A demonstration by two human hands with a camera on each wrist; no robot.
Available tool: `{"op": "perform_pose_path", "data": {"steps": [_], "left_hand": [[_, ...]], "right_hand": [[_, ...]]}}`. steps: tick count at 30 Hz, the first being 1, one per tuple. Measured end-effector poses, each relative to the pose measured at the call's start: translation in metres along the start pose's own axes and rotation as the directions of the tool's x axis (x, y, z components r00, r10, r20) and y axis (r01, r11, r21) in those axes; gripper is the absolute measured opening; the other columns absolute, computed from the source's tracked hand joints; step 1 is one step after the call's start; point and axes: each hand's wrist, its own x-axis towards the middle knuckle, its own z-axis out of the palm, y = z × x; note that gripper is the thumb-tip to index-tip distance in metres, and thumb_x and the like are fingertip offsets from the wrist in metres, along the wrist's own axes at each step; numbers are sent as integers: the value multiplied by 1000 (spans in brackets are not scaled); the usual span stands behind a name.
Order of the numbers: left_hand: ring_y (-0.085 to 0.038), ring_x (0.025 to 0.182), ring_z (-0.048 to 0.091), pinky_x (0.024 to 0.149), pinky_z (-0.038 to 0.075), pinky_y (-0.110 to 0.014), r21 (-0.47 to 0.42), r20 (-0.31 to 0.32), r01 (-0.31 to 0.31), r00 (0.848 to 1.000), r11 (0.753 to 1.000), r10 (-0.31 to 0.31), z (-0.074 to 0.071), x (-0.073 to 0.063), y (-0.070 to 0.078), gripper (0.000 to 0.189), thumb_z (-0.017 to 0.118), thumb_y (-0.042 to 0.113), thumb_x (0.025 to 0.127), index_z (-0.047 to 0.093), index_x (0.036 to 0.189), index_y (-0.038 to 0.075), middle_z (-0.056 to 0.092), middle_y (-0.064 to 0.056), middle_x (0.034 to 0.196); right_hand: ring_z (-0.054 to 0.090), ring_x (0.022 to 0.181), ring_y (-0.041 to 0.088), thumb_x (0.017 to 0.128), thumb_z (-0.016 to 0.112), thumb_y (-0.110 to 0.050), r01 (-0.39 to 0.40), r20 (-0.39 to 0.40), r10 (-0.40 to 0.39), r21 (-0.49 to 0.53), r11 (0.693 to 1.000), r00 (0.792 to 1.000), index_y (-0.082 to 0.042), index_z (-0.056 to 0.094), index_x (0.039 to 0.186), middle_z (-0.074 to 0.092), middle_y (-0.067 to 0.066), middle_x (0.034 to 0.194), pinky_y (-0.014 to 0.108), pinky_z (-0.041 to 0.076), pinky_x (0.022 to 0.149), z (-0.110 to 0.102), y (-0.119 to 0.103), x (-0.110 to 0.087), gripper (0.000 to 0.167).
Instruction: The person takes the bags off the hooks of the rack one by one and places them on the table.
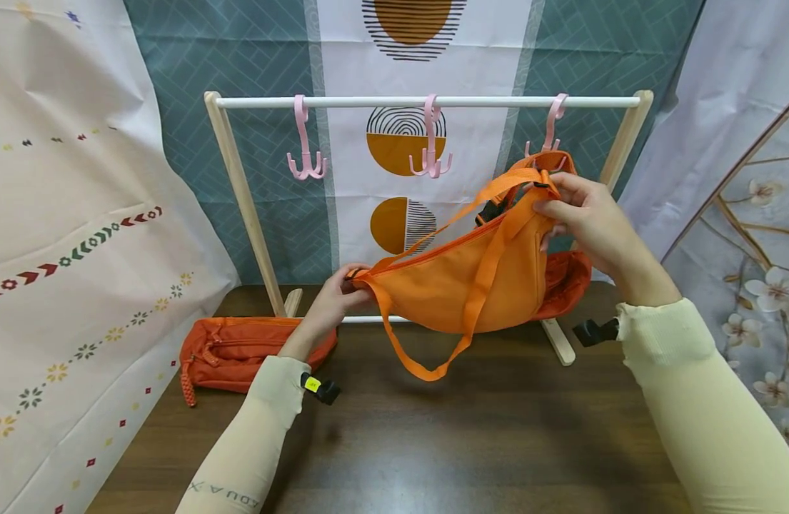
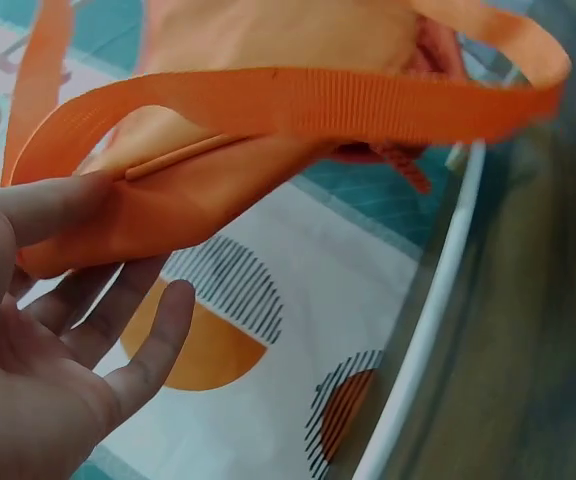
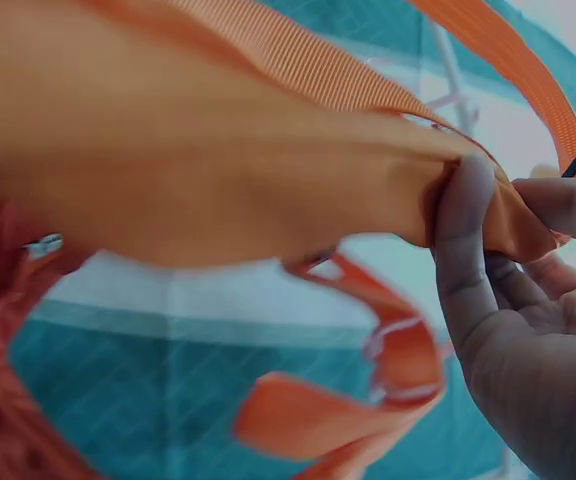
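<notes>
An orange waist bag point(image 1: 458, 278) is stretched between both hands in front of the rack, its zipper side up and a strap looping below it. My left hand point(image 1: 333, 300) pinches its left end where the strap is attached; in the left wrist view the thumb lies over the fabric and the other fingers are under it. At the raised right end, my right hand point(image 1: 583, 207) grips the corner near the strap buckle. Behind that end, a darker red-orange bag point(image 1: 568, 282) hangs below the right pink hook point(image 1: 553, 125), largely hidden by the orange bag.
A white rail point(image 1: 368, 103) on wooden legs also carries a left pink hook point(image 1: 304, 143) and a middle pink hook point(image 1: 430, 143). Another red-orange bag point(image 1: 240, 350) lies at the left on the dark wooden table point(image 1: 433, 442). Patterned cloths hang behind and at both sides.
</notes>
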Motion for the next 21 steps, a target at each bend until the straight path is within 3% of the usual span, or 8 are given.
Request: {"op": "perform_pose_path", "data": {"steps": [4, 9, 14, 21], "left_hand": [[-17, 110, 63, 92, 56, -31, -64, -18, 6, 1000, 998, -7, -8, -3, 6, 41, 61, 4, 104, 47, 142, 7, 64, -3, 124], [-16, 113, 63, 91, 56, -29, -77, -54, 19, 998, 997, -24, -13, -7, 13, 38, 62, 7, 105, 49, 141, 11, 64, -1, 128], [-17, 112, 64, 90, 57, -30, -79, -88, 26, 996, 997, -33, -16, -9, 20, 42, 62, 8, 104, 47, 143, 9, 63, -3, 128], [-21, 114, 64, 93, 58, -33, -60, -109, 41, 993, 997, -47, -20, -9, 21, 43, 64, 14, 105, 47, 144, 12, 60, -8, 133]], "right_hand": [[67, 86, 20, 103, 61, -2, -45, 13, 44, 38, 998, 999, -4, 63, 132, 69, 6, 112, 33, 61, 61, -12, 25, -7, 29], [69, 89, 18, 104, 61, -4, -62, 24, 61, 16, 998, 998, -10, 64, 134, 71, 3, 114, 32, 61, 67, -18, 51, -11, 30], [69, 86, 17, 105, 61, -7, -68, 39, 70, -28, 997, 997, -12, 66, 132, 72, 2, 108, 30, 61, 70, -18, 65, -14, 28], [69, 95, 11, 104, 64, -12, -117, -3, 118, -109, 987, 993, -19, 68, 130, 73, -3, 105, 22, 57, 80, -15, 77, -19, 27]]}}
